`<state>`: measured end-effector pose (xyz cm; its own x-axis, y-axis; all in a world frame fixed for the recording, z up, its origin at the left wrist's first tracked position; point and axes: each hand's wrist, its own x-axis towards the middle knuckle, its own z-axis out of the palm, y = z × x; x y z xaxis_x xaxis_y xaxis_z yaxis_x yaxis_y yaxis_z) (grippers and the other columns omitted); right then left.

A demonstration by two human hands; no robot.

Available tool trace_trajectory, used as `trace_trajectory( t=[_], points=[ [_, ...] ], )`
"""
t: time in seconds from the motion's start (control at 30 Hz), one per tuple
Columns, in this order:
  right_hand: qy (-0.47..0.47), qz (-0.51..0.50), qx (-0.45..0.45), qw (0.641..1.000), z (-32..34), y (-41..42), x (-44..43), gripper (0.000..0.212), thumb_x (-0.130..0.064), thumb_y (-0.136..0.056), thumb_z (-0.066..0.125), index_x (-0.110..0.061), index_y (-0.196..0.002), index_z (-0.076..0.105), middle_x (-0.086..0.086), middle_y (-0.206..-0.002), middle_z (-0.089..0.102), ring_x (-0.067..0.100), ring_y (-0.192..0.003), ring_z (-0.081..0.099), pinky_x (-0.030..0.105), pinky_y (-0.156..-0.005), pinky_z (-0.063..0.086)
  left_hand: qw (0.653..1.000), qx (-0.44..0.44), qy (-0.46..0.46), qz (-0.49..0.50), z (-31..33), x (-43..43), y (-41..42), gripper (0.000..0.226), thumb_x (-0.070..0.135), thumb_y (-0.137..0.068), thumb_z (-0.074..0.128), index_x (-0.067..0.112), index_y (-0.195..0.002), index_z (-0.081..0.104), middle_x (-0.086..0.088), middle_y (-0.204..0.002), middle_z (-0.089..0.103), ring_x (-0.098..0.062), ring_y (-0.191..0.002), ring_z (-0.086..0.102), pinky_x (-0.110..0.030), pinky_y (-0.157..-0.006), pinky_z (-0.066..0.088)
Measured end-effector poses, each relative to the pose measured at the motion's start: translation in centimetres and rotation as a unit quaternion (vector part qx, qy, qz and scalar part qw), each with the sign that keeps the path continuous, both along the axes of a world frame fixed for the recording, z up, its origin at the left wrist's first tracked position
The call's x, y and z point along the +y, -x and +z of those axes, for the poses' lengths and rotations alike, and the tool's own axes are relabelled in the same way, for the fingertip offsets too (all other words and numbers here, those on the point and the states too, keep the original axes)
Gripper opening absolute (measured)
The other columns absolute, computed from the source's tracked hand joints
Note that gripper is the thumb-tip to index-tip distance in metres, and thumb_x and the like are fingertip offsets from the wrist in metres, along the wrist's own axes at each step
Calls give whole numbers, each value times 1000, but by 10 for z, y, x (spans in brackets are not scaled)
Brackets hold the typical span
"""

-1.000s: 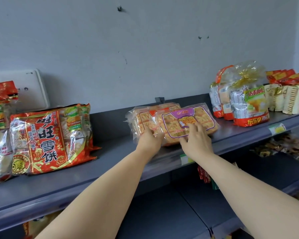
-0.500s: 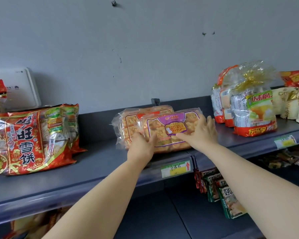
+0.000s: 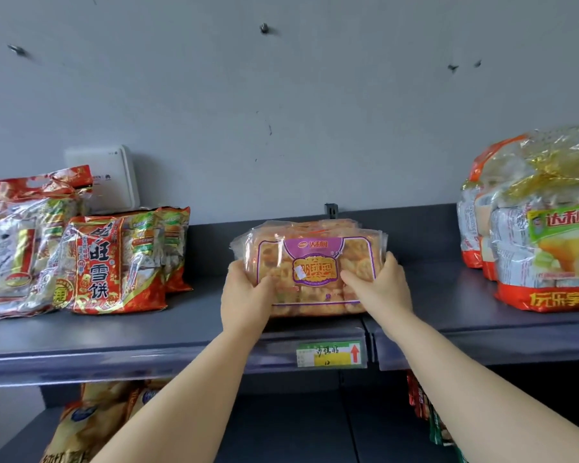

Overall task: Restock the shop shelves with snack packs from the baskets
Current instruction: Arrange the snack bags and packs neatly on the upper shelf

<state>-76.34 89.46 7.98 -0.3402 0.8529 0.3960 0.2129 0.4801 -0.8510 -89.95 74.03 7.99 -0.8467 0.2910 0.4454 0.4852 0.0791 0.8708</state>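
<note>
A clear snack pack with a purple label [image 3: 315,262] stands upright near the front of the grey top shelf [image 3: 181,329], leaning against a second similar pack with a red label [image 3: 308,226] behind it. My left hand [image 3: 244,299] grips its lower left corner, thumb across the front. My right hand [image 3: 380,290] grips its lower right side, thumb on the front film. No basket is in view.
Red rice-cracker bags [image 3: 111,262] sit on the shelf at the left, before a white box [image 3: 111,175] on the wall. Large clear cake bags [image 3: 542,228] stand at the right. A price tag [image 3: 331,354] hangs on the shelf edge. Lower shelves hold more packs [image 3: 81,419].
The purple-label pack has been stood squarely in front of the red-label one, above the price tag. Both hands have shifted to its lower corners. The view has swung right and closer.
</note>
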Motion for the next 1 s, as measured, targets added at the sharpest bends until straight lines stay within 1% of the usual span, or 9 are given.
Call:
trace_trajectory(
  t=[0.1,0.2,0.27,0.37,0.47,0.6,0.7,0.83,1.0],
  points=[
    [0,59,-6,998,0,11,5,84,-46,-68,81,-21,-137,40,0,-132,44,18,-112,54,40,-91,51,988,-134,-78,-11,5,0,18,24,14,-79,58,22,-100,48,-6,-102,64,-25,-90,64,-47,-80,57],
    [97,118,19,988,-1,18,17,100,-44,-57,89,-23,-137,35,1,-133,44,18,-115,52,42,-98,49,961,-244,-103,-75,9,2,32,44,14,-77,65,14,-117,47,-12,-109,62,-28,-91,66,-40,-67,56],
    [138,160,31,977,-2,21,22,107,-40,-57,91,-25,-142,27,0,-132,49,18,-116,51,38,-100,43,950,-273,-103,-110,9,3,38,62,23,-76,74,13,-128,42,-12,-113,64,-29,-95,69,-44,-75,59],
    [152,181,37,971,-3,24,27,110,-34,-59,92,-25,-146,25,-3,-128,55,17,-115,52,36,-99,40,959,-252,-62,-115,8,5,47,78,38,-72,84,21,-131,36,-7,-116,64,-26,-97,69,-45,-85,58],
    [153,182,43,970,-6,27,31,93,-27,-59,93,-24,-135,40,-3,-118,61,15,-108,58,32,-91,44,967,-219,-16,-127,5,7,51,86,47,-56,91,15,-124,50,-4,-108,71,-20,-89,73,-36,-75,61],
    [152,168,49,973,-4,23,38,82,-18,-60,92,-20,-128,47,-1,-115,63,17,-106,60,33,-90,46,964,-215,-8,-155,5,16,49,62,28,-61,93,19,-115,62,-2,-99,76,-18,-83,75,-29,-64,59],
    [139,131,56,980,-4,15,52,80,-17,-62,91,-19,-129,48,1,-116,64,20,-106,60,38,-94,49,964,-193,24,-184,3,31,42,72,24,-56,96,20,-117,59,-2,-106,75,-18,-91,74,-34,-79,61],
    [84,76,14,994,-7,13,61,86,-32,-65,89,-24,-136,40,-4,-121,60,21,-109,59,43,-94,50,973,-162,33,-158,-2,47,34,69,21,-64,93,22,-118,50,2,-109,68,-17,-101,67,-37,-94,55],
    [61,135,-16,989,-11,13,57,83,-30,-73,84,-29,-139,34,-8,-120,60,18,-112,58,41,-97,48,989,-122,24,-86,-2,42,33,70,27,-57,93,22,-112,50,4,-103,67,-16,-93,67,-39,-87,57]
  ],
)
